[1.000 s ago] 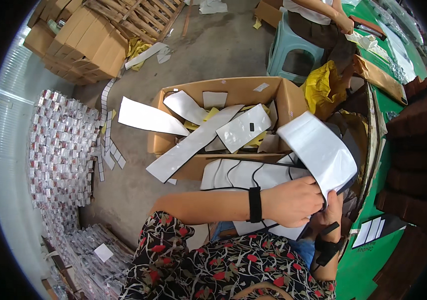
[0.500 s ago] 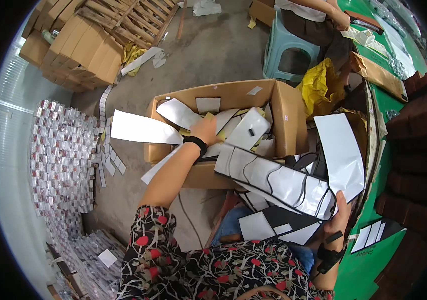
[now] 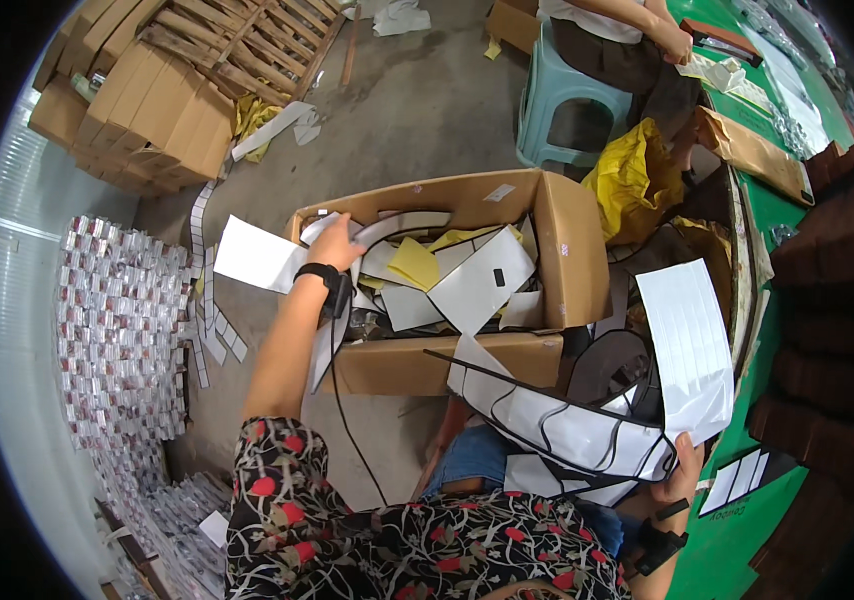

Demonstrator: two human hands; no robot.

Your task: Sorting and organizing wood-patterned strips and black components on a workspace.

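My left hand (image 3: 335,243) is at the left end of an open cardboard box (image 3: 577,245), its thumb and fingers apart over white sheet scraps. A thin, dark-edged curved strip (image 3: 407,222) runs rightward from beside the thumb. At the lower right, my right hand (image 3: 682,468) is closed on the end of a long white sheet with wavy black lines (image 3: 557,425). The lower end of a plain white sheet (image 3: 685,340) meets the same fingers. Inside the box lie a white sheet with a small black mark (image 3: 487,280) and a yellow paper piece (image 3: 413,262).
A white sheet (image 3: 252,255) juts over the box's left side. Stacked wrapped packs (image 3: 122,330) stand at left, cartons (image 3: 157,110) behind. A green table (image 3: 717,540) runs along the right. Beyond a yellow bag (image 3: 637,180), another person (image 3: 607,20) sits on a stool (image 3: 572,95).
My left hand has moved left, from the middle of the box to its left end, uncovering the yellow paper. The wavy-lined sheet in my right hand has dropped lower and bends more.
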